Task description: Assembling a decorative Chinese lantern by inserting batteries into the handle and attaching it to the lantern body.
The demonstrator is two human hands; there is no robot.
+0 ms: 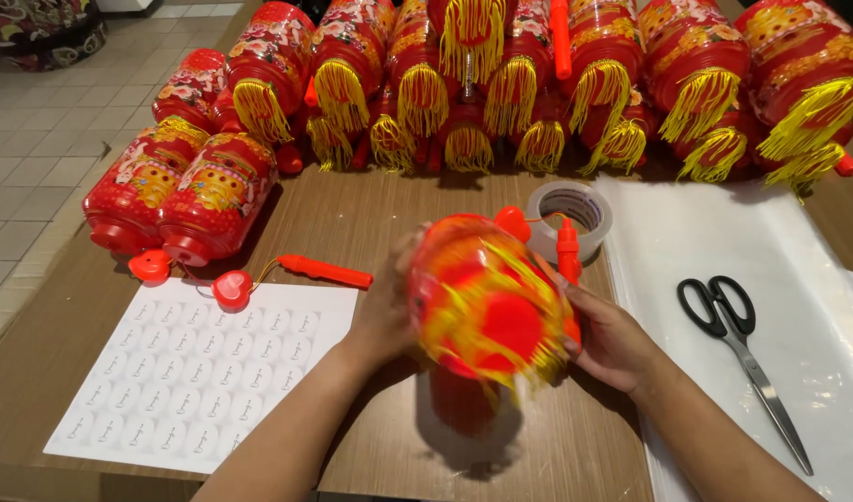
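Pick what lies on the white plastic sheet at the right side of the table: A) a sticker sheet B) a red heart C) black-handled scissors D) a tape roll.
C: the black-handled scissors lie on the white plastic sheet, right of the right hand.

Motion-blurred red-and-yellow lantern [487,302]

Between your hands you see a lantern [487,302] of red with yellow streaks, blurred. The stacked lanterns [501,74] are red with floral prints and yellow tassels. The sticker sheet [203,372] is white with rows of pale round labels. The scissors [738,349] have black handles and silver blades. The tape roll [570,218] is clear on a white core, and the table [352,214] is brown wood grain.
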